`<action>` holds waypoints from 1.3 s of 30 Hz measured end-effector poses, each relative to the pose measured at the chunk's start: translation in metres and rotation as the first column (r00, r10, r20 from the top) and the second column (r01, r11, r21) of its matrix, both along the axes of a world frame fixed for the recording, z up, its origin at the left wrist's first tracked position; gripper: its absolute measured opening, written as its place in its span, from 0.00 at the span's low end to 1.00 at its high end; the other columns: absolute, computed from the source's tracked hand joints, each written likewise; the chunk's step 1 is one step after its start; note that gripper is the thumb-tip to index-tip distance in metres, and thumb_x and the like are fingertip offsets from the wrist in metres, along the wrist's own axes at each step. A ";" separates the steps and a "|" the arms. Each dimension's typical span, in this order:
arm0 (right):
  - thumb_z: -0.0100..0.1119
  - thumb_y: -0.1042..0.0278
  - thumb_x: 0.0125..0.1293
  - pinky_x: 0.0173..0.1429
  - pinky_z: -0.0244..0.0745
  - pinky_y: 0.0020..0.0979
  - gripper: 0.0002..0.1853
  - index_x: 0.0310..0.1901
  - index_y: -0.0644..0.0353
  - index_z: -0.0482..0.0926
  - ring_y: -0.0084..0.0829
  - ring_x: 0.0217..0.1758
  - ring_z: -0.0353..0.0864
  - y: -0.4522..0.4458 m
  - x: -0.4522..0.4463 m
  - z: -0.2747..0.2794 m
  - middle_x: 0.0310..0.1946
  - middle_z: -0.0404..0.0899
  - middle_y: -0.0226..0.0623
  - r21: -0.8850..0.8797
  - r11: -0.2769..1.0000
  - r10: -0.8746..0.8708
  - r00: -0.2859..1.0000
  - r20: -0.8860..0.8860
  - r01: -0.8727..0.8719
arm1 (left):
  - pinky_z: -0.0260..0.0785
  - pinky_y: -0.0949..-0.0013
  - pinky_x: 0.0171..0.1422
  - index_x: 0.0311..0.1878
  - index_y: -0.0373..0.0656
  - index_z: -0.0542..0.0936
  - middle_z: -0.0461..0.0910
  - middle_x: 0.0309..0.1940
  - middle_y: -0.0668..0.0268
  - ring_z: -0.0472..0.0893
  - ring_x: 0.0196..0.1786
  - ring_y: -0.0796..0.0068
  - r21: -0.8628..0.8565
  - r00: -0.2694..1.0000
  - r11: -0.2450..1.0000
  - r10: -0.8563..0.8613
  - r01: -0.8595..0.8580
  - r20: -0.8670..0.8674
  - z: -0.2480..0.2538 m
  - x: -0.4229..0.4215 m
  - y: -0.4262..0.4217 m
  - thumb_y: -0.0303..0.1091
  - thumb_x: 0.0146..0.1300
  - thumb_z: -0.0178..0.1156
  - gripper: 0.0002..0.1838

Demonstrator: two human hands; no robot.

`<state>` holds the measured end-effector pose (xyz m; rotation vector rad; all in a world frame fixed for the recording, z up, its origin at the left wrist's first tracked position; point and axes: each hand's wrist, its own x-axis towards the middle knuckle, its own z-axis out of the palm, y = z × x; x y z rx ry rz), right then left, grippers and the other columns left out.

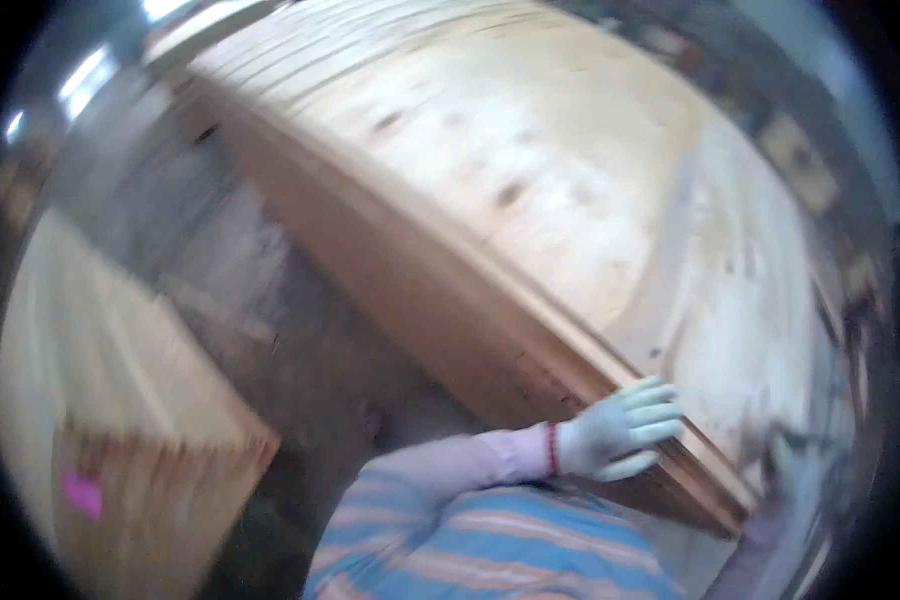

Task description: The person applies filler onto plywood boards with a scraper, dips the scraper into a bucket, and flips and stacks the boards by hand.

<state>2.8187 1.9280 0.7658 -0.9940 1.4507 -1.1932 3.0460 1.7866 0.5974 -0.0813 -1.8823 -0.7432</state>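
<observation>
My left hand (pixel 620 430), in a pale glove with a red cuff band, lies against the near edge of a tall stack of plywood sheets (pixel 570 200). Its fingers are stretched and apart, reaching over the top edge. At the near right corner of the stack is my right hand (pixel 795 470), gloved and smeared by motion. Whether it touches the sheets or holds anything cannot be made out. The top sheet is pale wood with dark knots and streaks.
A second stack of wood sheets (pixel 150 350) stands at the lower left, with a pink tag (pixel 83 494) on its end. Between the stacks runs a dark floor (pixel 310 350). Blurred objects line the far right side, and bright windows (pixel 85 80) show at the upper left.
</observation>
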 end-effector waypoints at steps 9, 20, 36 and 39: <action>0.58 0.69 0.69 0.42 0.83 0.35 0.16 0.55 0.68 0.75 0.36 0.43 0.85 -0.173 0.145 0.019 0.45 0.83 0.45 -0.366 0.871 -0.343 0.939 0.028 0.329 | 0.60 0.44 0.68 0.54 0.38 0.76 0.76 0.55 0.53 0.74 0.59 0.49 -0.294 0.683 0.656 0.730 -0.695 0.016 0.022 0.279 -0.201 0.28 0.59 0.53 0.19; 0.59 0.66 0.69 0.45 0.82 0.32 0.20 0.59 0.64 0.72 0.32 0.44 0.84 -0.463 0.213 0.008 0.46 0.82 0.40 -0.381 0.915 -0.098 0.989 0.106 0.132 | 0.49 0.46 0.74 0.58 0.41 0.76 0.73 0.61 0.55 0.68 0.66 0.51 -0.318 0.431 0.506 0.858 -0.802 0.280 0.000 0.359 -0.349 0.39 0.61 0.53 0.23; 0.64 0.64 0.63 0.44 0.81 0.35 0.10 0.44 0.59 0.82 0.30 0.37 0.84 -0.764 0.302 0.017 0.38 0.84 0.34 -0.294 0.837 -0.466 0.883 0.056 0.461 | 0.57 0.45 0.70 0.54 0.38 0.78 0.77 0.55 0.53 0.72 0.62 0.46 -0.391 0.554 0.596 0.801 -0.702 0.227 0.025 0.567 -0.559 0.31 0.59 0.56 0.19; 0.63 0.64 0.63 0.44 0.79 0.33 0.07 0.40 0.55 0.83 0.28 0.35 0.83 -0.827 0.297 0.006 0.35 0.84 0.32 -0.337 0.786 -0.460 0.855 0.239 0.518 | 0.58 0.45 0.69 0.53 0.39 0.79 0.77 0.55 0.53 0.72 0.61 0.45 -0.361 0.505 0.661 0.743 -0.658 0.440 0.049 0.562 -0.565 0.34 0.56 0.57 0.21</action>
